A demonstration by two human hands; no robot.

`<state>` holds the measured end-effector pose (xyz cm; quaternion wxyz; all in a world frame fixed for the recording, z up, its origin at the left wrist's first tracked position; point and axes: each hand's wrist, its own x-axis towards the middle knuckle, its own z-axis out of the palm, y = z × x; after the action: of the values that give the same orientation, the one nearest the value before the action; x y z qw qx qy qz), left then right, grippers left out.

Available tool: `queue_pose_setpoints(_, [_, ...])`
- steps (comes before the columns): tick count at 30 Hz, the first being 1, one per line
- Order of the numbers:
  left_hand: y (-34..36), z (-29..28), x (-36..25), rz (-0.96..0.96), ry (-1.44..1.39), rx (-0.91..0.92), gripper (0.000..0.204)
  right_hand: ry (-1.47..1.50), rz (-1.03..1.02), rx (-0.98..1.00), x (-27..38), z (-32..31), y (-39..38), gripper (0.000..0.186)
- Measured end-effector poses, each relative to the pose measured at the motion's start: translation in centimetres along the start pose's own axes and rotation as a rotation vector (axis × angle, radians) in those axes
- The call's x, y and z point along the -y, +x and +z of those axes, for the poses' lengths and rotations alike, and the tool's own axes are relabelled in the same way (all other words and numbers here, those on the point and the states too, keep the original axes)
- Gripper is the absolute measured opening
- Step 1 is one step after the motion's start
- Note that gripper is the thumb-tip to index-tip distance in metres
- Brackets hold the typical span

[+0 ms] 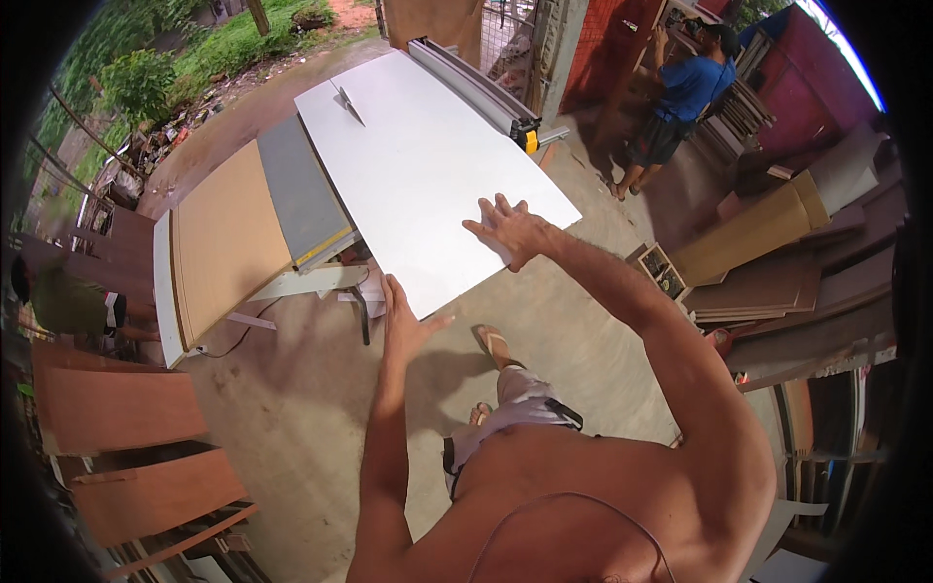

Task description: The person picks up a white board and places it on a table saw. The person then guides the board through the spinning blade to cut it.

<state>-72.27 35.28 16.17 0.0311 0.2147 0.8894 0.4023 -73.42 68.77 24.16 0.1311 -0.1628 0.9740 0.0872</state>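
Observation:
A large white panel [437,165] lies flat on a table saw, its near end hanging toward me. My right hand [510,231] presses on its top by the near edge, fingers spread and thumb at the rim. At the near left corner my left hand [408,325] touches the edge, fingers stretched out and thumb apart. Toward the far left of the panel a thin upright blade or splitter [348,105] stands up; I cannot tell which. Along the panel's right side runs a long grey fence [471,85] with a black and yellow end piece [528,134].
Left of the panel are a grey saw table [306,189] and a brown side board [228,223]. Brown boards [121,413] stack at lower left. A person in blue [690,87] stands at back right; another person [73,301] is at far left. A wooden box [661,272] sits right.

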Motion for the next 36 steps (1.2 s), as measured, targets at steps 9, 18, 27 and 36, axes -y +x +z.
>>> queue_pose_setpoints(9, [0.0, -1.9, -0.1, 0.007, 0.004, 0.026, 0.134, 0.08, -0.012, 0.047, 0.7, -2.4, -0.2, 0.13])
queue_pose_setpoints(18, [0.4, -2.6, -0.1, 0.006, 0.122, 0.075, 0.133, 0.048, -0.016, 0.08, 0.3, -2.2, 0.3, 0.134])
queue_pose_setpoints(27, [1.0, -2.5, 0.5, 0.013, 0.189, 0.062, 0.135, 0.035, -0.014, 0.045, -0.3, -1.2, 1.2, 0.138])
queue_pose_setpoints(36, [1.8, -3.1, 0.3, -0.012, 0.218, 0.08, 0.137, 0.097, -0.039, 0.082, 0.2, -3.4, 1.3, 0.129])
